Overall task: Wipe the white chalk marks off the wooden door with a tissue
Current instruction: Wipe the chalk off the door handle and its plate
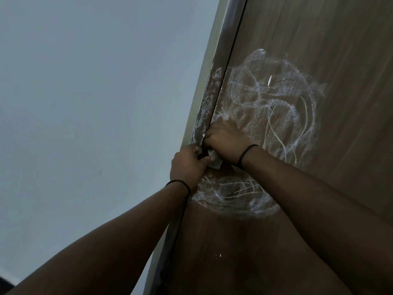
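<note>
The brown wooden door (pixel 319 50) fills the right side of the view. White chalk marks (pixel 276 96) swirl across it above my hands, and a second chalk patch (pixel 234 196) lies below them. Chalk also streaks the door frame edge (pixel 209 96). My right hand (pixel 225 139) is pressed knuckles-up against the door by its left edge, fingers curled; whether a tissue is under it is hidden. My left hand (pixel 187 165) is closed around a small silver metal fitting (pixel 214 161) at the door edge, just below the right hand.
A plain pale grey wall (pixel 95 103) takes up the left half of the view. A light-coloured frame strip (pixel 204 77) runs between wall and door. Both wrists wear thin black bands.
</note>
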